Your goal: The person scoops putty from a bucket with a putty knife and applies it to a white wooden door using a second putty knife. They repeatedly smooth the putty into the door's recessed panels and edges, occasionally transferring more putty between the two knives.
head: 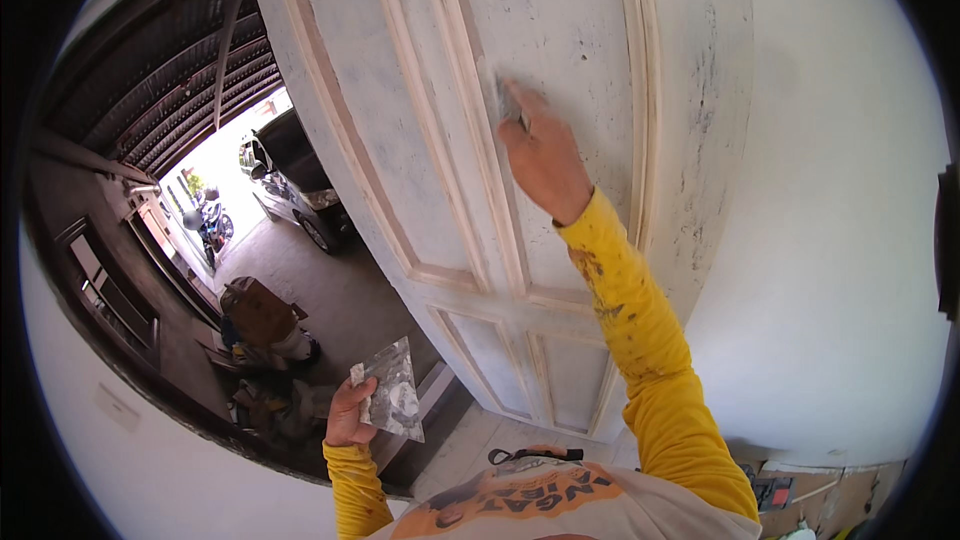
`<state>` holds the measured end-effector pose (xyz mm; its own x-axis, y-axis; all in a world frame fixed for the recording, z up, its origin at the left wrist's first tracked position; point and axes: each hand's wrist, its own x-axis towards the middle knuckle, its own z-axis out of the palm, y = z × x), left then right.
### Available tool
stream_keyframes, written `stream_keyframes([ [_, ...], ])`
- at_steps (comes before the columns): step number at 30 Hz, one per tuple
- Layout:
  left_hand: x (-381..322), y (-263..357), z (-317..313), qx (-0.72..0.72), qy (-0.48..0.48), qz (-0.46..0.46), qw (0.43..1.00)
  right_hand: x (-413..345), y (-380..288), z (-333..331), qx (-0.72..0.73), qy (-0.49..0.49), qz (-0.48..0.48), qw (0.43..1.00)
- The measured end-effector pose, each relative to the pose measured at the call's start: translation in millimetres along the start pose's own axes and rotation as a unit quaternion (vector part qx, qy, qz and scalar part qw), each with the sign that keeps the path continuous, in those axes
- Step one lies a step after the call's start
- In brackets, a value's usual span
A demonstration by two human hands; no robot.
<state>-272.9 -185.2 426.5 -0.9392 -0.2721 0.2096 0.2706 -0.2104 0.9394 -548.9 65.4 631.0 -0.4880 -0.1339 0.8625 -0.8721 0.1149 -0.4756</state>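
My right hand [551, 161] grips a small putty knife [504, 92], partly blurred and mostly hidden by the fingers. Its blade meets a recessed upper panel of a white-coated panel door [559, 30], next to the panel's left moulding [471, 90]. Dark specks and patchy coating mark the door's surface. Lower down on the left, my left hand [349, 412] pinches a flat, smeared plate [391, 371] by its edge. A dab of white putty [405, 397] sits on that plate, well apart from the door.
The door stands open beside a white wall [832, 240]. Through the doorway are a covered concrete floor [352, 285], a parked vehicle [300, 187], a motorcycle [214, 225] and a pile of bags and other items [262, 315]. Boards [832, 499] lie at lower right.
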Motion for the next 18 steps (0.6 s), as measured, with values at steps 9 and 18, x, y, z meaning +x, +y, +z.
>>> stream_keyframes([
  [9, -5, 0, -10, 0.029, -0.024, -0.020, 0.999, 7, -25, 23, -0.119, -0.023, 0.036, 0.992],
  [18, 5, 14, 21, -0.097, 0.045, -0.044, 0.993, 38, 5, -3, 0.003, -0.048, 0.007, 0.999],
])
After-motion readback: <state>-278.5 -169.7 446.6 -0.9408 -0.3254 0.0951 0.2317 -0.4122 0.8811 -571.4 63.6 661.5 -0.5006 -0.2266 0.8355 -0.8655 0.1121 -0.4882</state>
